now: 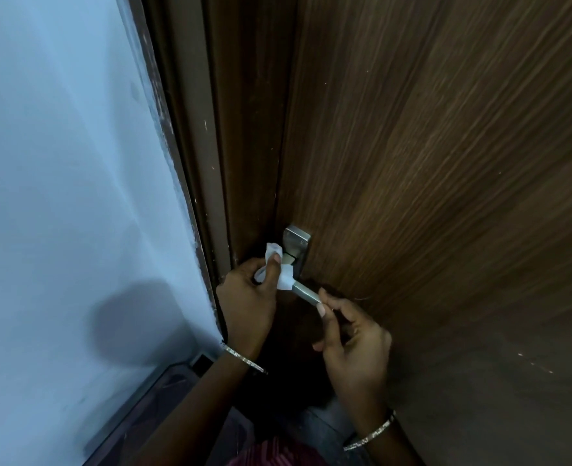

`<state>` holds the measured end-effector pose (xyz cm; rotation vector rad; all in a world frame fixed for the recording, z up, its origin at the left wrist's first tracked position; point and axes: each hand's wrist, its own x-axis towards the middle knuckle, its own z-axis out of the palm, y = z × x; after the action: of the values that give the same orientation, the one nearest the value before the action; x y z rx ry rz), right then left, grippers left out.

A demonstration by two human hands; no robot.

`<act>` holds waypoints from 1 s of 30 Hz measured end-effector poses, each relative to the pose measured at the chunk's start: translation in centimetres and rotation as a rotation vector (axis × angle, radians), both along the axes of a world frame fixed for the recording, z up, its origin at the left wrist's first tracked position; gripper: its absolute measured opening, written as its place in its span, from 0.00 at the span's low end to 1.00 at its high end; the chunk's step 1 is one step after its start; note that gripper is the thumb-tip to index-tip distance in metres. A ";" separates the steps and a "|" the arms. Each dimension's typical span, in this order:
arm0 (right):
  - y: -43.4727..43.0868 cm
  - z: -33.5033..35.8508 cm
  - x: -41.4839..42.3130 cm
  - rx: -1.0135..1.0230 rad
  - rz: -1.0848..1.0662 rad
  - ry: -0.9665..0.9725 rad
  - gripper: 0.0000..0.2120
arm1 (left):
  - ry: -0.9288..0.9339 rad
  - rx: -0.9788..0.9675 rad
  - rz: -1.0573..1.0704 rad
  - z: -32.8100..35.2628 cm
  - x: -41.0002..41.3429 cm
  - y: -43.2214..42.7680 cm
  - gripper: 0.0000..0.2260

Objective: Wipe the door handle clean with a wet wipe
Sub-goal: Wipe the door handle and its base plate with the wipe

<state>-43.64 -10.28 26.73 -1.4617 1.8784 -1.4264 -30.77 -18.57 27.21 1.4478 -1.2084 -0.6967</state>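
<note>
The left hand (pixel 247 297) grips a crumpled white wet wipe (pixel 284 280) around the silver metal lever door handle (pixel 306 293) at the brown wooden door (pixel 446 163)'s left edge, while the right hand (pixel 351 348) pinches the lever's near tip, which may well stay dirty beneath those fingers.

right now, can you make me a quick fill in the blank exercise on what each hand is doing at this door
1. The left hand grips a white ____ wrapped on the door handle.
2. The ____ hand pinches the handle's free end.
3. The door shows brown ____ grain.
Missing words: wet wipe; right; wood.
</note>
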 end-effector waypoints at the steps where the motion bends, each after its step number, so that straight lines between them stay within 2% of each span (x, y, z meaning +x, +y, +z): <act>1: 0.0 0.0 0.0 -0.003 0.000 0.003 0.09 | 0.028 0.027 0.013 0.0 0.1 0.2 0.08; 4: 0.0 -0.1 -0.1 -0.011 -0.007 0.010 0.09 | 0.222 0.177 0.038 -0.2 0.3 1.3 0.08; 10: -0.1 -0.1 -0.2 -0.015 -0.010 0.024 0.08 | 1.009 0.524 -0.035 0.3 -0.3 2.4 0.08; 12: -0.1 0.1 -0.1 -0.003 -0.007 -0.029 0.10 | 1.140 0.603 -0.120 0.6 -1.0 2.9 0.07; 16: 0.1 0.5 -0.4 0.010 0.023 -0.153 0.13 | 1.186 0.659 -0.263 -0.2 -2.7 4.5 0.07; 19: 0.2 0.6 -0.6 0.026 0.053 -0.161 0.13 | 1.189 0.643 -0.346 -1.0 -3.0 4.9 0.10; 23: 0.7 0.2 -0.1 -0.020 0.078 -0.189 0.15 | 1.206 0.638 -0.448 -1.6 -2.7 4.9 0.04; 25: 0.7 -0.1 0.1 0.003 0.089 -0.310 0.18 | 1.218 0.670 -0.477 -1.8 -2.6 5.0 0.05; 28: 0.5 -0.4 0.2 0.086 0.179 -0.720 0.21 | 1.151 0.753 -0.469 -2.0 -2.1 5.0 0.06; 30: 0.4 -0.5 -0.2 0.106 0.160 -0.802 0.19 | 1.104 0.803 -0.447 -1.9 -1.6 5.0 0.06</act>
<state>-43.86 -9.91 26.22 -0.7770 1.2724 -1.4960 -32.37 -13.61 25.33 1.0307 -0.3272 -2.1081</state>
